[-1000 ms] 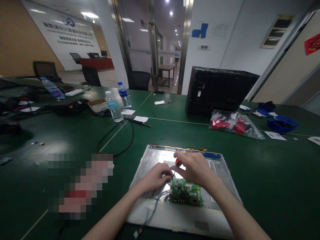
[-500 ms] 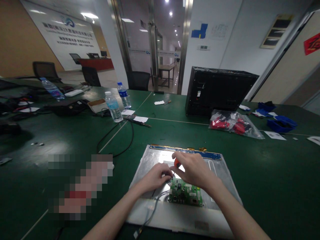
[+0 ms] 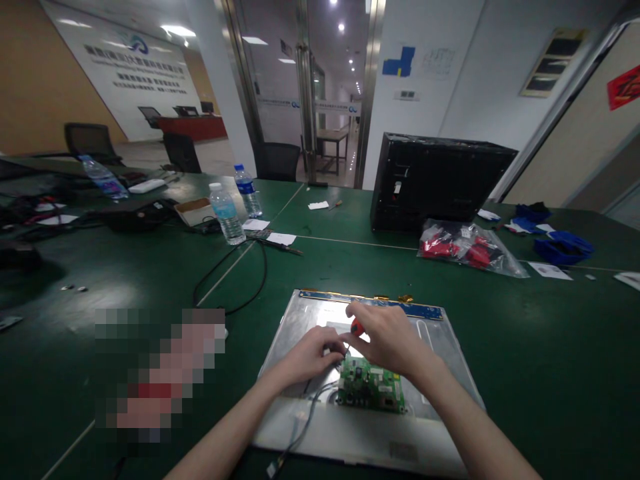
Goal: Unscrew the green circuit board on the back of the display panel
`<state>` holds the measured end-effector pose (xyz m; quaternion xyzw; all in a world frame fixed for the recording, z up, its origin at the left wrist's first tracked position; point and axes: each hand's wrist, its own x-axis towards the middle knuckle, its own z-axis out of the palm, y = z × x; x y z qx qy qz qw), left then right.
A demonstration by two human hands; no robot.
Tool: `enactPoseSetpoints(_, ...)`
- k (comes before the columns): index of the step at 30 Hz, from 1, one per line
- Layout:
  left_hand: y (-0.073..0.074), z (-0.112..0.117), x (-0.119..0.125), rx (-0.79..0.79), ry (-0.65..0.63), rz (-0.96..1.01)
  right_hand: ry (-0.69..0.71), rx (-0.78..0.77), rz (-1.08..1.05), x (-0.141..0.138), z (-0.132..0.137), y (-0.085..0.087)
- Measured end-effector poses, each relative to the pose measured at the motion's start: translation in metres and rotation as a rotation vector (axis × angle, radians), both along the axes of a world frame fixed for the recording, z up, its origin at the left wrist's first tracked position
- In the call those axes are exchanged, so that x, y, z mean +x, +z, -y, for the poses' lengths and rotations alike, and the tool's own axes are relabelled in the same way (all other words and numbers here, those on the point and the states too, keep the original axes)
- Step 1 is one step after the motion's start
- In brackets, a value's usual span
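A silver metal panel [image 3: 440,360] lies flat on the green table in front of me, with a small green circuit board [image 3: 373,389] on its near half. My right hand [image 3: 387,337] is closed round a red-handled screwdriver [image 3: 356,327], whose tip points down at the board's far left corner. My left hand [image 3: 310,353] rests on the panel just left of the board, its fingers pinched near the screwdriver's tip. What they pinch is too small to make out. A grey cable [image 3: 305,420] runs from the board off the panel's near edge.
A black computer case [image 3: 435,180] stands behind, with a clear bag of red parts [image 3: 467,250] beside it. Two water bottles [image 3: 227,213] and a black cable [image 3: 235,273] lie to the left. Blue items [image 3: 563,247] sit at the far right. A blurred patch covers the near left.
My right hand has shifted very slightly on the screwdriver handle. Otherwise nothing has visibly moved.
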<state>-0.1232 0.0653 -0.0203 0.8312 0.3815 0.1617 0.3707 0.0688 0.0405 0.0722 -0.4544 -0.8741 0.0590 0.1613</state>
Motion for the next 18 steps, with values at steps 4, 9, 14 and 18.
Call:
enactPoseSetpoints(4, 0.0006, -0.0003, 0.0009, 0.004, 0.007, -0.006, 0.067, 0.012, -0.037, 0.0032, 0.0025, 0.0033)
enactPoseSetpoints(9, 0.0029, -0.0003, 0.0019, -0.017, 0.006, 0.000, 0.041, -0.019, -0.026, 0.0025, 0.0023, 0.0039)
enactPoseSetpoints(14, 0.0041, -0.0003, 0.0015, -0.020, 0.016, -0.011, 0.001, 0.011, 0.030, 0.0014, 0.0003, 0.0033)
enactPoseSetpoints(18, 0.0051, 0.0003, 0.0017, -0.012, 0.004, -0.017, 0.057, 0.008, -0.022, 0.0042, 0.0027, 0.0060)
